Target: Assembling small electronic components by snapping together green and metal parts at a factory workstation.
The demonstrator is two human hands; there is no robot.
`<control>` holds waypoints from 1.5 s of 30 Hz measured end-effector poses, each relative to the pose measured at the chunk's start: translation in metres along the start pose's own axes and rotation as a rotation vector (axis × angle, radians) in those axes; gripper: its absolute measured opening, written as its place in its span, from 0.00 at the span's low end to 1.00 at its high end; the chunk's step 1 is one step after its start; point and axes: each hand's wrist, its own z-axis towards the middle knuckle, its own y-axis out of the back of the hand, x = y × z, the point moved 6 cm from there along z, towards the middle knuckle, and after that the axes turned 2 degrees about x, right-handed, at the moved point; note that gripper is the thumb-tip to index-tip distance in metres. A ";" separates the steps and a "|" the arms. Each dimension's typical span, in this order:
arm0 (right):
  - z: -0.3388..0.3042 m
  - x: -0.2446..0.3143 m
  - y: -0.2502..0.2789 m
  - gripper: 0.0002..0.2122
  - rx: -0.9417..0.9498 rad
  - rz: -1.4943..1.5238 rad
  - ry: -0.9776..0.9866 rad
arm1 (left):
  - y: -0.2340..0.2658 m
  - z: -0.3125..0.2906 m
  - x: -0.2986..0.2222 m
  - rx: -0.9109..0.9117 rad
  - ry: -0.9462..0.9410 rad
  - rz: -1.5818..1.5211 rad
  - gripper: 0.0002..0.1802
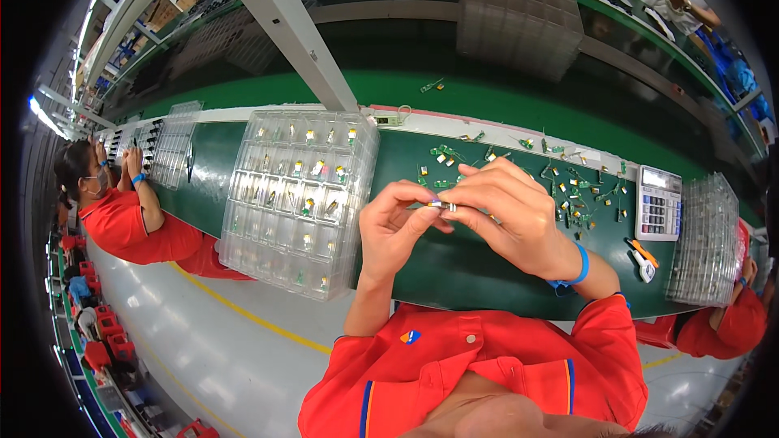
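My left hand [398, 227] and my right hand [513, 209] meet over the green tabletop, fingertips pinched together. Between them is a small electronic part [441, 204] with a pale, silvery body; the fingers cover much of it. Left of my hands stands a stack of clear compartment trays [264, 164], and several small parts lie in its top pockets. Beyond and right of my right hand, small green circuit boards [578, 193] with white-yellow pieces and thin leads lie scattered on the table. A blue band is round my right wrist.
A white calculator [658, 203] lies at the right, near an orange-handled tool [643, 252] and a white tool [644, 267]. Another clear tray stack [704, 239] stands beyond. A metal post [284, 28] rises at the table's back edge, before a green belt [389, 65]. Co-workers sit at both sides.
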 end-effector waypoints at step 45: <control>0.055 -0.270 -0.158 0.05 0.423 -0.697 -0.104 | 0.156 -0.096 -0.157 -0.437 -0.027 1.358 0.05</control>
